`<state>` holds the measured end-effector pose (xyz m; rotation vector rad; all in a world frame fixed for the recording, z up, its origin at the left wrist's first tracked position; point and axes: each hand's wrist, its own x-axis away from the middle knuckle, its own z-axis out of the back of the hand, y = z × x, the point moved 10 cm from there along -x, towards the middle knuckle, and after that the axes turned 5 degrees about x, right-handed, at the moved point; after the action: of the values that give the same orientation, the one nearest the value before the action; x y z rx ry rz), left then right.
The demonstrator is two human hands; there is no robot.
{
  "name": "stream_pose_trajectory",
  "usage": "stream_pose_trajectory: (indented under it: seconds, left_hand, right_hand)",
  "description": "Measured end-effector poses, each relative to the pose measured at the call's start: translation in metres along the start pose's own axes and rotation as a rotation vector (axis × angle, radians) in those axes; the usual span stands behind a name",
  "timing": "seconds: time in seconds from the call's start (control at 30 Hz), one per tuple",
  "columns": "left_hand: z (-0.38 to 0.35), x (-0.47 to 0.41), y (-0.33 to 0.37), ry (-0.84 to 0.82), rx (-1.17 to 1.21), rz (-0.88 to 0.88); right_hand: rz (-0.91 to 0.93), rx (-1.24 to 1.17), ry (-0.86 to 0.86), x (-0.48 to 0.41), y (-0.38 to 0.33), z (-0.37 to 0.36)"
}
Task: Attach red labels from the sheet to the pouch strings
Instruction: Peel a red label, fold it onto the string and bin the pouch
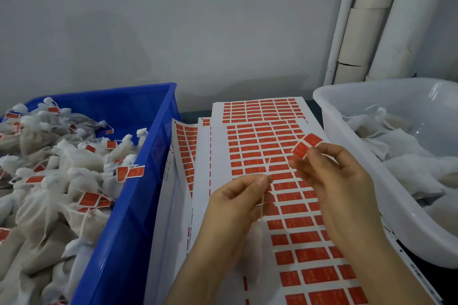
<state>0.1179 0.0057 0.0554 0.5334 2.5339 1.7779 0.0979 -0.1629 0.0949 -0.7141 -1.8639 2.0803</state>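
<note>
left hand (238,203) pinching pouch string (268,167), right hand (339,181) pinching red label (306,144), label's print too blurred to read

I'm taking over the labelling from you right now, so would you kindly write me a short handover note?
Left hand pinches a pouch string above the label sheet.
Right hand pinches a peeled red label beside the string, not yet on it.
Done: labelled pouches fill the blue crate on the left.
Left: stick this label on the string, then work through the pouches in the white tub on the right, which show no labels.
</note>
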Motion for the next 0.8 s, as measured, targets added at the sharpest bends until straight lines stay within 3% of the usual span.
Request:
stream_pose_trajectory:
  seconds: [0.13,0.4,0.8]
  left_hand:
    - [0.004,0.001,0.005,0.030,0.147,-0.003]
    - [0.009,0.002,0.011,0.060,0.142,-0.069]
    - [0.006,0.005,0.013,0.055,0.083,-0.079]
  right_hand:
    - [0.008,0.018,-0.080,0.006,-0.006,-0.014]
    - [0.160,0.133,-0.257,0.025,-0.023,-0.041]
    - [0.196,0.151,-0.236,0.026,-0.024,-0.041]
